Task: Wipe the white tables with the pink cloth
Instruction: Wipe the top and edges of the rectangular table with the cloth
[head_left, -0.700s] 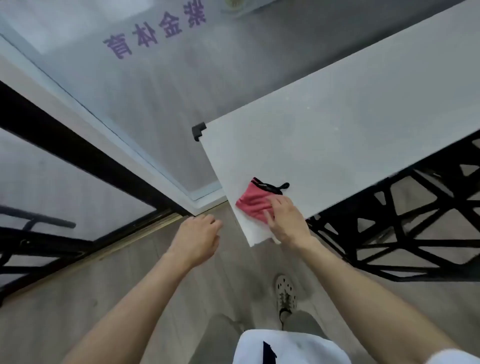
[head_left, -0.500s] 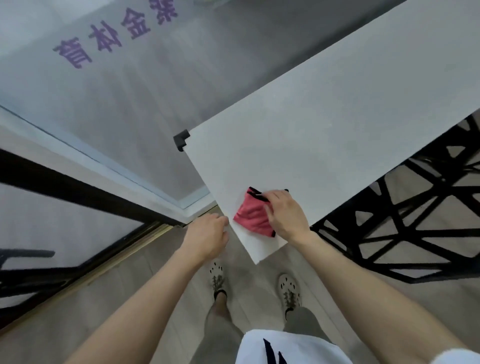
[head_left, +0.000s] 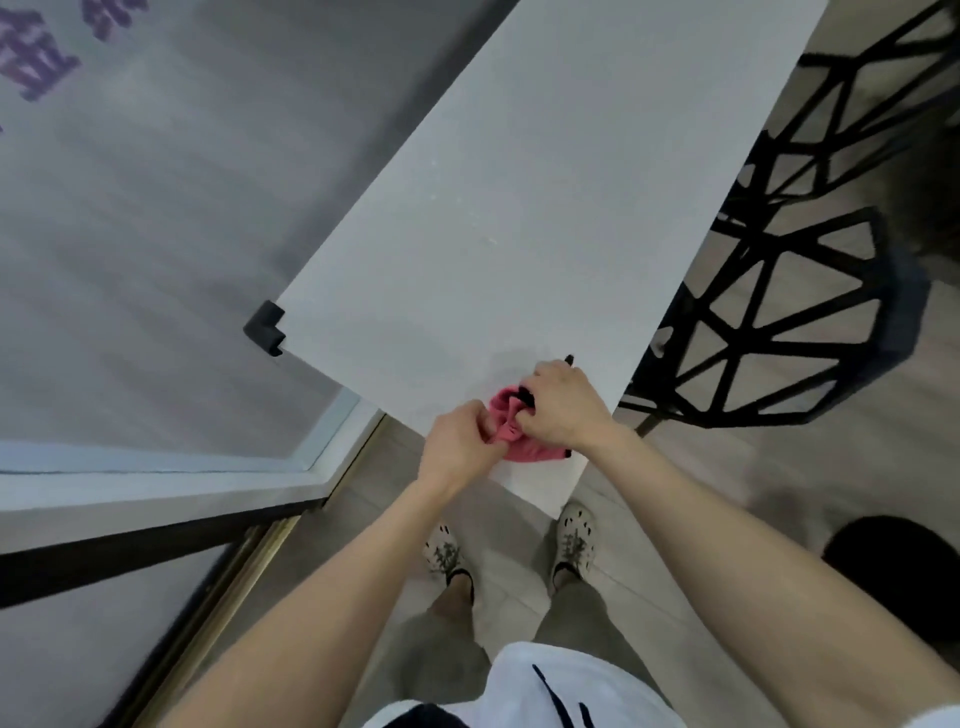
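Observation:
A long white table (head_left: 545, 218) runs away from me toward the upper right. The pink cloth (head_left: 511, 434), trimmed in black, lies bunched on the table's near end. My left hand (head_left: 460, 444) pinches the cloth's left side at the table edge. My right hand (head_left: 563, 405) grips its right side from above, fingers curled into the fabric. Much of the cloth is hidden under both hands.
A black corner guard (head_left: 266, 327) caps the table's near left corner. A frosted glass wall (head_left: 156, 208) with purple lettering stands to the left, close to the table. Black lattice chairs (head_left: 789, 322) sit along the right side. A dark object (head_left: 898, 577) lies on the floor at right.
My left hand has come up from beside the table and taken hold of the cloth. The cloth went from flat under my right hand to bunched between both hands. The view tilted downward.

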